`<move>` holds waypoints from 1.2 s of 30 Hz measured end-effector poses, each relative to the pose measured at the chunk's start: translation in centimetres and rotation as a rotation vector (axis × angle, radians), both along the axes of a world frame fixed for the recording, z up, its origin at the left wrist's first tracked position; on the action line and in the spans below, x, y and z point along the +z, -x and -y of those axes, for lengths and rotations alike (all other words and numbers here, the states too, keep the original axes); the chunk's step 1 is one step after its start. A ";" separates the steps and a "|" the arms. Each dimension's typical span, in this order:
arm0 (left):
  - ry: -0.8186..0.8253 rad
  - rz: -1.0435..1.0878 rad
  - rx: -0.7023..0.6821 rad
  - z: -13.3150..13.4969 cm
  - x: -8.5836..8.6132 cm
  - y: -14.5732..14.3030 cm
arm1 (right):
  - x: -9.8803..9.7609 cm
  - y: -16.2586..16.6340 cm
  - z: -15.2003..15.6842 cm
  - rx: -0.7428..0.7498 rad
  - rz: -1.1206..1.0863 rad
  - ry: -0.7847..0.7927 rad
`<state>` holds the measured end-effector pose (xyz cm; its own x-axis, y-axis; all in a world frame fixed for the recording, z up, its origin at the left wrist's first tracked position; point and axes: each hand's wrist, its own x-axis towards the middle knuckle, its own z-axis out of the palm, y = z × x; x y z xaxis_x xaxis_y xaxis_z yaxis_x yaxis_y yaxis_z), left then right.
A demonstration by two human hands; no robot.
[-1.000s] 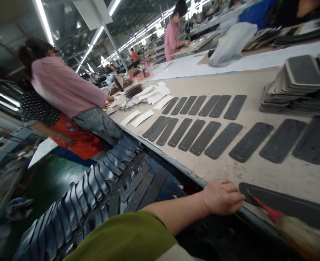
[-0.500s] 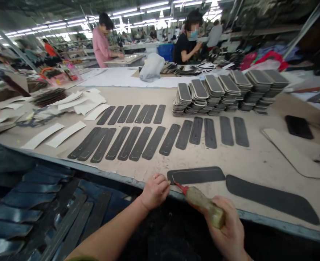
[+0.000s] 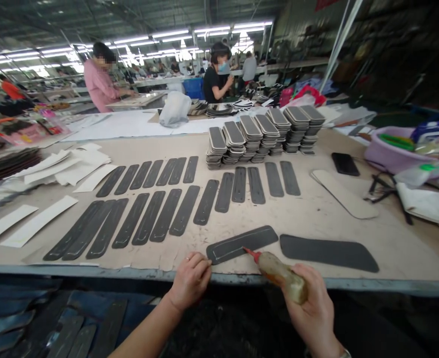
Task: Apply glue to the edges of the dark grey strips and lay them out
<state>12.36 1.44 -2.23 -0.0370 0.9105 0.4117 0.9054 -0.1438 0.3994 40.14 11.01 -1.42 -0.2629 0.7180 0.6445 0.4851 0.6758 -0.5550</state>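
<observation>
My right hand (image 3: 314, 311) is closed around a yellowish glue bottle (image 3: 279, 273) with a red nozzle. The nozzle tip touches a dark grey strip (image 3: 242, 243) lying near the table's front edge. My left hand (image 3: 189, 279) has its fingers curled and rests on the edge, with its fingertips at the left end of that strip. A second dark strip (image 3: 327, 252) lies just to the right.
Rows of dark strips (image 3: 156, 209) cover the brown table (image 3: 354, 223), with stacks of pads (image 3: 260, 132) behind and white pieces (image 3: 66, 166) at left. A phone (image 3: 344, 163) and a purple basin (image 3: 394, 154) sit at right. Other people work at far tables.
The camera has swung from the left to face the table. My right hand with the glue bottle came into view and its nozzle now touches the near strip. My left hand stays at the strip's end.
</observation>
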 end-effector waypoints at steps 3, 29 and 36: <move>0.024 -0.006 0.003 0.0 0.0 0.1 | 0.3 -1.5 -1.0 -0.108 0.019 -0.044; 0.002 -0.032 -0.034 -0.3 -0.2 0.4 | 0.1 -1.1 -2.3 -0.173 -0.052 -0.042; 0.013 -0.024 -0.033 -0.2 -0.3 0.4 | 0.8 -1.9 -3.8 -0.331 -0.050 -0.052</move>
